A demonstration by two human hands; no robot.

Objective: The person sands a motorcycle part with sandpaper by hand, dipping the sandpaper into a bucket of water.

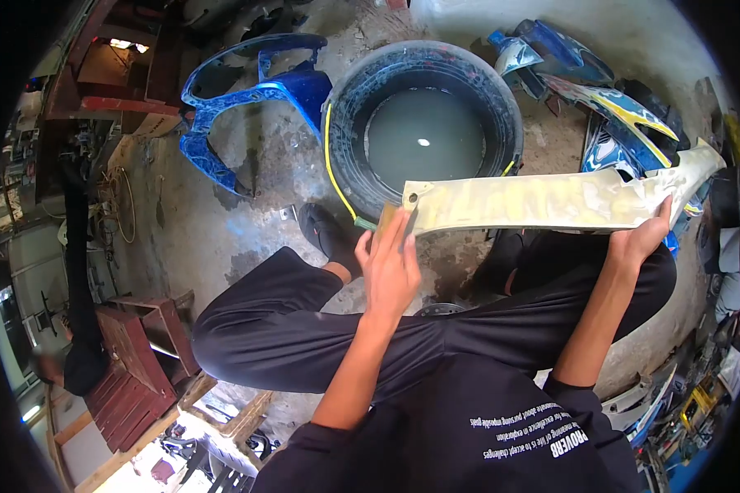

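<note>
A long cream-coloured panel [534,201] with yellowish patches lies across the view, just past my knees and over the near rim of the bucket. My right hand [645,234] grips its lower edge near the wide, notched right end. At the narrow left end, my left hand [388,267] has its fingers pressed around a small tan block [384,223], beside the panel's holed tip. A dark sliver shows by the fingertips, too small to make out. The black bucket [501,90] holds cloudy grey water.
A blue plastic frame [300,89] lies on the concrete floor left of the bucket. Coloured panels [625,111] are piled at the upper right. A reddish wooden bench [131,370] stands lower left, near a person in dark clothes [82,353]. Assorted parts line the right edge.
</note>
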